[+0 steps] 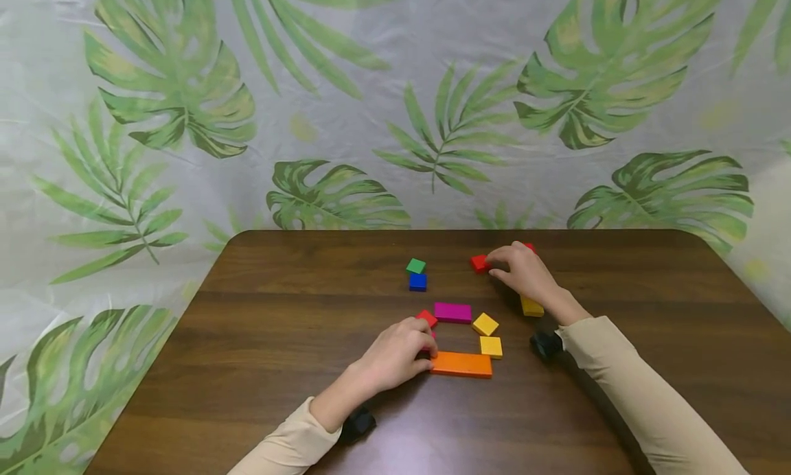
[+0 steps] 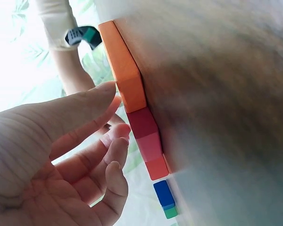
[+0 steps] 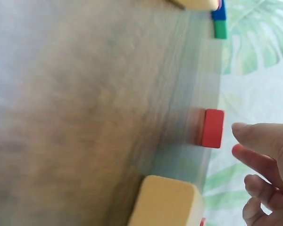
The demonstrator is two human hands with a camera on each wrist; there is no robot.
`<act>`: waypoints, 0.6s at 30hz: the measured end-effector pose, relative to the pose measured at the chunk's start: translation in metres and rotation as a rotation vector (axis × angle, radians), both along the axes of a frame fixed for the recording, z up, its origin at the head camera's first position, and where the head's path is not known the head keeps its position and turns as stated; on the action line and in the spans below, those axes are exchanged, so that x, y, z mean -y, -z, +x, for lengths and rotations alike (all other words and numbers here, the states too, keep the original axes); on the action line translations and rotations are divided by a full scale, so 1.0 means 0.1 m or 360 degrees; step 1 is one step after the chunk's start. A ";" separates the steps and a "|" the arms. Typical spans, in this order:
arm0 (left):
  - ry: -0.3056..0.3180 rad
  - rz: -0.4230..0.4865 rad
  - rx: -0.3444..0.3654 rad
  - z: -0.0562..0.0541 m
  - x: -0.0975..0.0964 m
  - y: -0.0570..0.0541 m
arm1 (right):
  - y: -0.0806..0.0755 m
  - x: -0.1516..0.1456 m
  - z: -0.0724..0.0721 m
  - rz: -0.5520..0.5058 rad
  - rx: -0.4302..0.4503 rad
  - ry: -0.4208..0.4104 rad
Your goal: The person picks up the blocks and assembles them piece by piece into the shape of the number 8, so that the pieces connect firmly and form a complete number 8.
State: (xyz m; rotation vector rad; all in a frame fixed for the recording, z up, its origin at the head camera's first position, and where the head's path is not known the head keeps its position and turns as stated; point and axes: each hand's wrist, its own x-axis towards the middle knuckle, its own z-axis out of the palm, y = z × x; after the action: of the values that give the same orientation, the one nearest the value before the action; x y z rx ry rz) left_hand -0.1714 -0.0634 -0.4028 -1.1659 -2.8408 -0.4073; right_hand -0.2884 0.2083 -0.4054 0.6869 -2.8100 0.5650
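A long orange rectangular block [image 1: 461, 365] lies at six o'clock from a magenta rectangular block [image 1: 452, 314], its end by the loosely bent left hand [image 1: 395, 353]. The relaxed right hand [image 1: 525, 272] is just beside a small red block [image 1: 478, 263], one o'clock from the magenta one.

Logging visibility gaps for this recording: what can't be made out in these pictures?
Head view: most of the pink block, hidden by the left hand.
Head view: most of the farther red block, hidden by the right hand.
Right wrist view: the pale yellow block's full outline, cut off by the bottom edge.
Left wrist view: the wooden tabletop's grain, lost to blur.
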 end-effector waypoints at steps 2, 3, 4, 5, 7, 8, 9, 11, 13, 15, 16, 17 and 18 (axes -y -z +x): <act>0.0006 0.0000 -0.0003 0.00 0.00 0.00 | 0.00 0.03 -0.06 0.0033 0.0018 0.0008; 0.0007 0.0003 -0.0001 0.00 0.00 0.00 | 0.00 0.04 -0.09 0.0050 0.0025 0.0007; 0.0009 0.0004 -0.0005 0.00 0.00 0.00 | 0.00 0.05 -0.11 0.0067 0.0031 0.0001; 0.0012 0.0006 -0.0007 0.00 0.00 0.00 | 0.00 0.06 -0.13 0.0080 0.0037 -0.0006; 0.0018 0.0007 -0.0012 0.00 0.00 0.01 | 0.00 0.07 -0.15 0.0110 0.0051 -0.0011; 0.0020 0.0008 -0.0015 0.00 -0.01 0.01 | 0.00 0.08 -0.16 0.0125 0.0057 -0.0013; 0.0021 0.0007 -0.0017 0.00 -0.01 0.01 | 0.00 0.09 -0.17 0.0140 0.0065 -0.0014; 0.0024 0.0003 -0.0023 0.00 -0.01 0.01 | 0.00 0.09 -0.17 0.0158 0.0084 -0.0010; 0.0024 -0.0001 -0.0028 -0.01 0.00 0.01 | -0.01 0.10 -0.17 0.0173 0.0098 -0.0006; 0.0026 -0.0002 -0.0031 -0.01 0.00 0.01 | -0.02 0.10 -0.16 0.0184 0.0115 -0.0004; 0.0026 -0.0001 -0.0033 -0.01 0.00 0.01 | -0.03 0.10 -0.15 0.0193 0.0117 -0.0003; 0.0026 0.0000 -0.0036 -0.01 0.00 0.01 | -0.04 0.09 -0.14 0.0202 0.0119 0.0001; 0.0026 0.0000 -0.0038 -0.01 0.01 0.01 | -0.04 0.08 -0.13 0.0213 0.0109 -0.0002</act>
State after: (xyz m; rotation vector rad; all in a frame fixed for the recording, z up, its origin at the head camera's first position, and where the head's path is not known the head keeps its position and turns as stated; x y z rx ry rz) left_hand -0.1725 -0.0639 -0.4036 -1.1867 -2.8129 -0.3920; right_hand -0.3015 0.2006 -0.4013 0.7063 -2.9328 0.4112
